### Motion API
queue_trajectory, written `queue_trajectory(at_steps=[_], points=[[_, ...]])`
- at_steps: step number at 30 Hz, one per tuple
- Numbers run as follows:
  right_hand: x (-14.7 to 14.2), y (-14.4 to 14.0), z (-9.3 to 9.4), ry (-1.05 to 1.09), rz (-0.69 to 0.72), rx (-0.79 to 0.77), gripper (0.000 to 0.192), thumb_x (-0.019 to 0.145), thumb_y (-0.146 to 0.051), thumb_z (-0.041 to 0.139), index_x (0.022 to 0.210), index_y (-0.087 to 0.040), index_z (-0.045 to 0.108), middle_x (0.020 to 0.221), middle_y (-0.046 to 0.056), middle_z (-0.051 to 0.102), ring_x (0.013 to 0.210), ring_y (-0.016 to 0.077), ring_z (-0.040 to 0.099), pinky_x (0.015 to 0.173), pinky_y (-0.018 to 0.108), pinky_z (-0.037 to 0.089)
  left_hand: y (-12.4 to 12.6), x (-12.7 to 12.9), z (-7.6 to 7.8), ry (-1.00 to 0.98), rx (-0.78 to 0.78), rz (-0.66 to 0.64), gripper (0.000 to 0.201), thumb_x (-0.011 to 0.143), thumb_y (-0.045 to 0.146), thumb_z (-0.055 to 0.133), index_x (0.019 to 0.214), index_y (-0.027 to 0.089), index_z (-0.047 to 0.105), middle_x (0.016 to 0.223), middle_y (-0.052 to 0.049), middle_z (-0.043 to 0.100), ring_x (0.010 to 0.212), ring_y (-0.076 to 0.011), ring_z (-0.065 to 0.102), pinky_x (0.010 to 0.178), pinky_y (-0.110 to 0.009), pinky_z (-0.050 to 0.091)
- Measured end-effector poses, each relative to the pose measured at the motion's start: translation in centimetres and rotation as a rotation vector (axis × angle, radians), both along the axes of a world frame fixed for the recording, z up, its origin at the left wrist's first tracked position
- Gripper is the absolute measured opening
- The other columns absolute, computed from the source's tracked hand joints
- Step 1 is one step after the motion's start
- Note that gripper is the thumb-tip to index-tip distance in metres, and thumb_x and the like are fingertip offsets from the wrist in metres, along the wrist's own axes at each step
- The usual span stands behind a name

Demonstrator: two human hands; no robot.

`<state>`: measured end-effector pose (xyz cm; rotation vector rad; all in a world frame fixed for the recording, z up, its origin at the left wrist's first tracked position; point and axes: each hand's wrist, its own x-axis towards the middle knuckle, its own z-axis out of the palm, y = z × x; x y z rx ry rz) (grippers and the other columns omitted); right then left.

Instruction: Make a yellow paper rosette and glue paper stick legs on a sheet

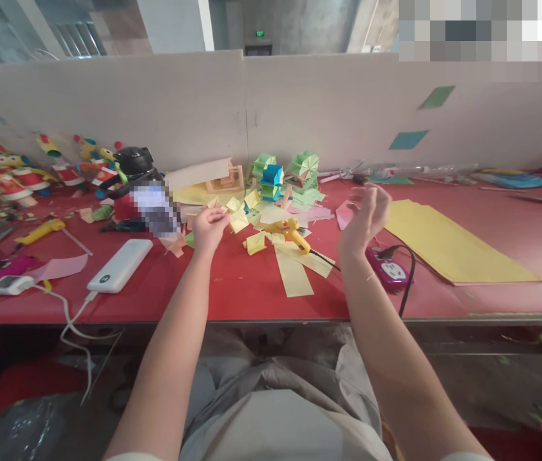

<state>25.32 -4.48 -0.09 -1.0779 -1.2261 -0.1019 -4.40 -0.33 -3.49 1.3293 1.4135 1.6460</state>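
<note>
My left hand [210, 227] is closed in a pinch above the red table, beside small folded yellow paper pieces [239, 221]. A pale bit shows at its fingertips, too small to make out. Raised over the table at the right, my right hand [366, 214] has its fingers stretched out and holds nothing visible. Between the hands lies a yellow glue gun [294, 232] on pale yellow paper strips [294, 272]. Behind it stand green pleated paper wheels [305, 168] and a blue and green folded paper piece [271, 182].
A white power bank [121, 266] with a cable lies front left, near a dark object with a blurred screen [155, 208]. Colourful figures [25, 176] stand far left. A purple power strip [388, 269] and yellow sheets [457, 243] lie right. A pale partition [155, 105] closes the back.
</note>
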Motion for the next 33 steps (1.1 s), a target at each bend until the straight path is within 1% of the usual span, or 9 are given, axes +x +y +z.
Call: queue_trajectory(at_steps=[3,5,8,10,13,19,22,26,33], points=[[-1.2,-2.1,1.6,-0.043,-0.091,0.095,0.038,0.100,-0.046,0.033,0.108,-0.022,0.062,0.089,0.009,0.058,0.086,0.0222,0.062,0.075,0.040,0.052,0.0,0.1,0.1,0.015,-0.001,0.015,0.027,0.062,0.028,0.078,0.085,0.016,0.069,0.087,-0.010,0.077,0.086,-0.0248,0.073,0.078,-0.033,0.056],[-2.9,-3.1,2.3,-0.296,0.152,-0.040,0.033,0.099,-0.042,0.039,0.101,-0.024,0.066,0.082,0.006,0.060,0.075,0.0189,0.060,0.070,0.036,0.052,-0.1,0.2,0.3,0.026,0.003,0.022,0.024,0.062,0.026,0.078,0.083,0.016,0.069,0.084,-0.009,0.076,0.084,-0.0242,0.073,0.079,-0.033,0.056],[-6.0,-2.9,2.0,-0.681,0.556,-0.309,0.027,0.094,-0.030,0.052,0.116,-0.024,0.067,0.111,0.008,0.066,0.083,0.0171,0.062,0.073,0.033,0.052,-0.2,0.4,0.4,0.020,0.032,0.006,0.021,0.063,0.022,0.077,0.082,0.017,0.068,0.082,-0.007,0.075,0.083,-0.0231,0.072,0.080,-0.032,0.056],[-7.7,-1.8,0.8,-0.856,0.546,-0.414,0.036,0.088,-0.020,0.060,0.124,-0.022,0.064,0.127,0.011,0.063,0.102,0.0231,0.061,0.080,0.035,0.050,-0.2,0.4,0.3,0.015,0.044,-0.011,0.022,0.063,0.021,0.076,0.083,0.017,0.069,0.081,-0.007,0.075,0.082,-0.0225,0.072,0.081,-0.032,0.056],[-9.0,-0.4,-1.1,-0.957,0.430,-0.528,0.027,0.087,-0.015,0.062,0.112,-0.021,0.070,0.109,0.011,0.068,0.101,0.0262,0.059,0.077,0.035,0.046,-0.1,0.4,0.1,0.029,0.056,-0.032,0.024,0.064,0.021,0.077,0.085,0.016,0.068,0.082,-0.007,0.074,0.082,-0.0220,0.072,0.083,-0.033,0.056],[-8.8,-0.2,-2.5,-0.628,0.533,-0.416,0.014,0.093,-0.026,0.053,0.086,-0.020,0.062,0.086,0.007,0.064,0.085,0.0207,0.058,0.077,0.033,0.044,0.1,0.4,-0.1,0.041,0.070,-0.060,0.025,0.064,0.023,0.078,0.087,0.016,0.069,0.082,-0.007,0.074,0.081,-0.0213,0.072,0.084,-0.033,0.056],[-8.9,-0.3,-3.0,-0.296,0.617,-0.471,0.018,0.090,-0.034,0.053,0.101,-0.020,0.056,0.088,0.004,0.061,0.071,0.0160,0.057,0.069,0.031,0.048,0.2,0.3,-0.2,0.061,0.075,-0.078,0.025,0.065,0.023,0.078,0.088,0.016,0.070,0.082,-0.007,0.075,0.081,-0.0212,0.072,0.082,-0.033,0.056],[-9.3,-0.2,-3.7,-0.032,0.766,-0.492,0.052,0.083,-0.032,0.057,0.132,-0.023,0.042,0.096,0.003,0.061,0.070,0.0144,0.061,0.067,0.030,0.052,0.1,0.4,-0.3,0.094,0.116,-0.133,0.025,0.067,0.025,0.078,0.089,0.017,0.069,0.082,-0.006,0.075,0.079,-0.0194,0.072,0.079,-0.030,0.057],[-9.5,-0.2,-3.9,0.102,0.664,-0.491,0.025,0.072,-0.023,0.056,0.096,-0.019,0.062,0.075,-0.001,0.057,0.063,0.0128,0.053,0.058,0.027,0.045,-0.3,1.0,0.0,0.138,0.203,-0.161,0.027,0.068,0.025,0.079,0.092,0.017,0.070,0.082,-0.006,0.075,0.080,-0.0190,0.073,0.074,-0.029,0.058]])
